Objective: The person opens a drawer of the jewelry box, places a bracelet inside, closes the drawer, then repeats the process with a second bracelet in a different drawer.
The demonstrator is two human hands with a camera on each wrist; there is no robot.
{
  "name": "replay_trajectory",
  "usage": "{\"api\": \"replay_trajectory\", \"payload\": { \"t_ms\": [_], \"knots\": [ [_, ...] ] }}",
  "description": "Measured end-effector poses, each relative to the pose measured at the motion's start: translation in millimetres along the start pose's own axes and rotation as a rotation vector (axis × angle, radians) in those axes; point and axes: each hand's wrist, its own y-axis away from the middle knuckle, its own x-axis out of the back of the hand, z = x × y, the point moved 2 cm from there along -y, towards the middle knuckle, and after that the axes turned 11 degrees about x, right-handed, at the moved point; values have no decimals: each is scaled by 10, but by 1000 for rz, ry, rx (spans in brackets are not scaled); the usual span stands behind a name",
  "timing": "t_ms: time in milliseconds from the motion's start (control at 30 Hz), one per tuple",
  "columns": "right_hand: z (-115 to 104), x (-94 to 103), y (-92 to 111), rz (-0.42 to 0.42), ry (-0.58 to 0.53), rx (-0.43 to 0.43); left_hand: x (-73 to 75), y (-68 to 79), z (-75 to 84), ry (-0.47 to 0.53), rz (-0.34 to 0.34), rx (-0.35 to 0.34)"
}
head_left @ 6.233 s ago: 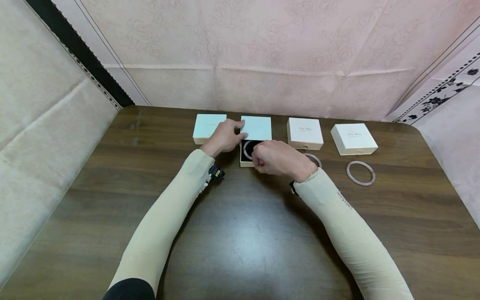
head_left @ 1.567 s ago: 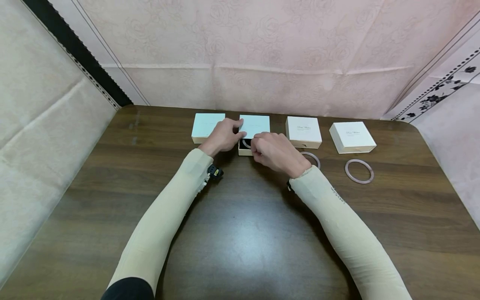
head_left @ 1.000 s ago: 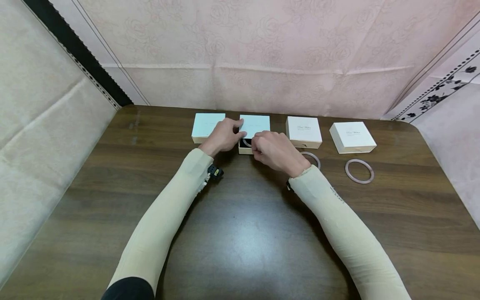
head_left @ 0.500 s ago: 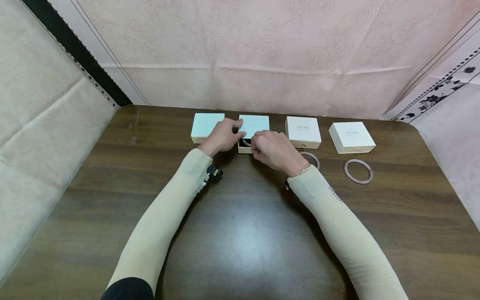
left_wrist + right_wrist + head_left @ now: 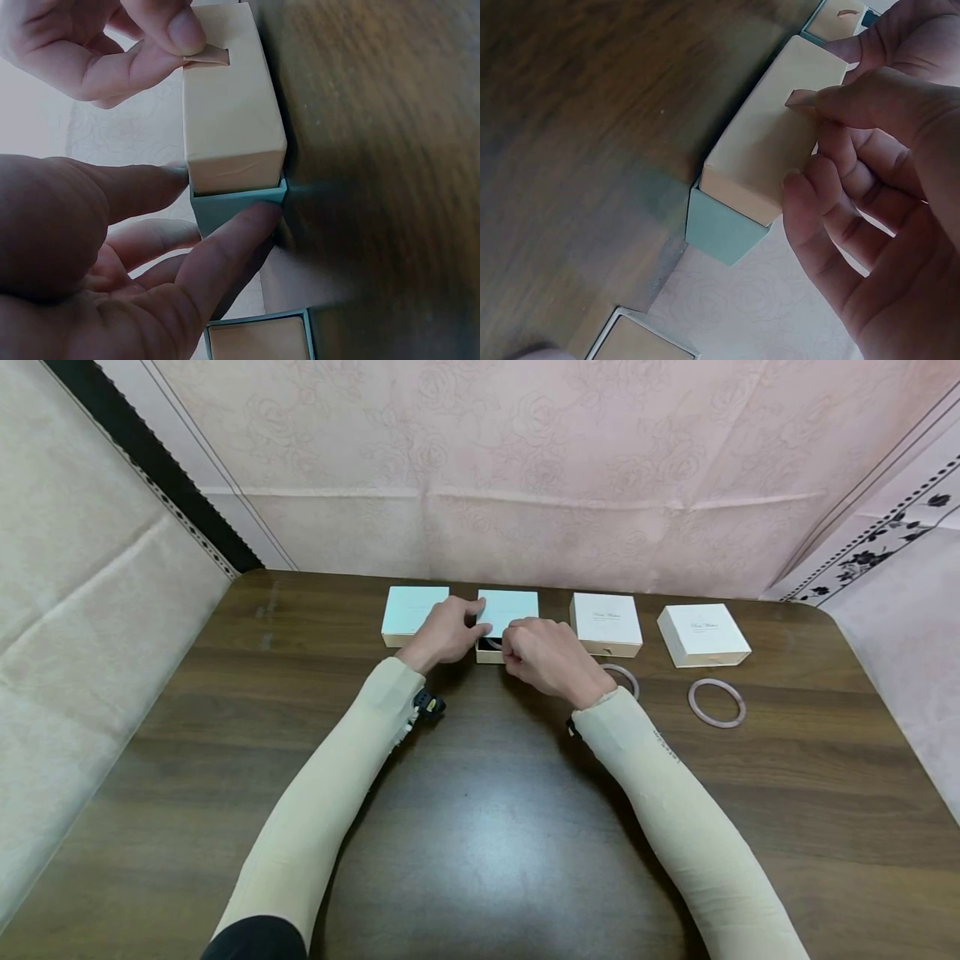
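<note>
In the head view a teal drawer box (image 5: 508,612) stands at the table's far edge, its cream drawer (image 5: 232,112) partly out toward me. Thumb and fingers of my left hand (image 5: 447,628) hold the teal sleeve (image 5: 225,210) from its left side. My right hand (image 5: 551,656) pinches the small ribbon pull tab (image 5: 208,55) on the drawer's front between thumb and finger, the other fingers loosely curled. A pale bangle (image 5: 492,644) lies in the drawer's dark lining, mostly hidden by the sleeve and my right hand.
Another teal box (image 5: 411,610) stands to the left. Two white boxes, one nearer (image 5: 606,622) and one farther right (image 5: 703,635), share the row. Two pale bangles lie in front of them, one (image 5: 622,675) partly behind my right wrist, the other (image 5: 717,702) at the right.
Over the earlier frames the drawer has slid back farther into the teal sleeve, covering more of the bangle. My right hand has moved slightly away from me with it; my left hand has stayed put.
</note>
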Motion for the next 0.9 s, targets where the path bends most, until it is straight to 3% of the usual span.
{"api": "replay_trajectory", "payload": {
  "t_ms": [900],
  "knots": [
    [43, 1, -37, -33, -39, -28, 7, 10, -6, 11, -11, 2]
  ]
}}
